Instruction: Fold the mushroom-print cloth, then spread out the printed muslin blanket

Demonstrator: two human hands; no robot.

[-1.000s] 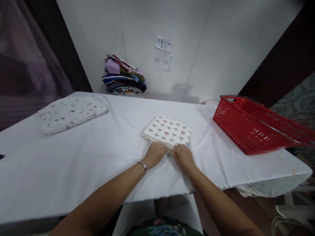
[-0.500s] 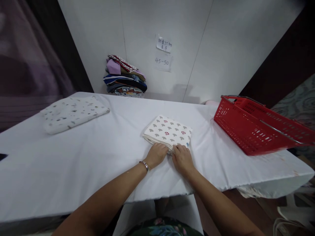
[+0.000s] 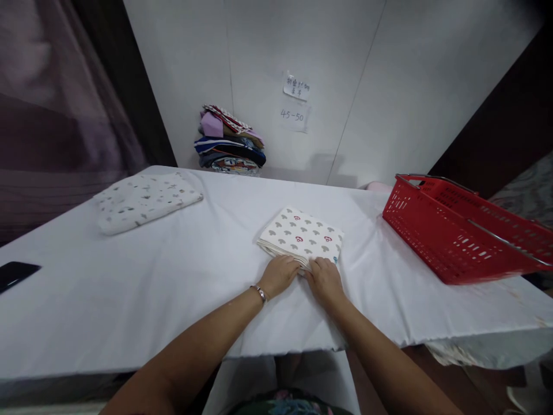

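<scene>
A folded white cloth (image 3: 302,235) printed with grey and red mushrooms lies on the white-covered table (image 3: 181,276) in front of me. My left hand (image 3: 279,275), with a bracelet at the wrist, has its fingers curled on the cloth's near edge. Beside it, my right hand (image 3: 325,280) grips the same near edge, fingers curled under the layers. The two hands almost touch.
A red plastic basket (image 3: 458,230) stands at the table's right end. A folded spotted white cloth (image 3: 144,199) lies at the far left. A stack of folded coloured fabrics (image 3: 228,141) sits against the back wall under paper notes (image 3: 296,101). A black phone (image 3: 15,272) lies at the left edge.
Both hands stay on the cloth's near edge. The view has shifted slightly left and up, bringing the black phone into sight.
</scene>
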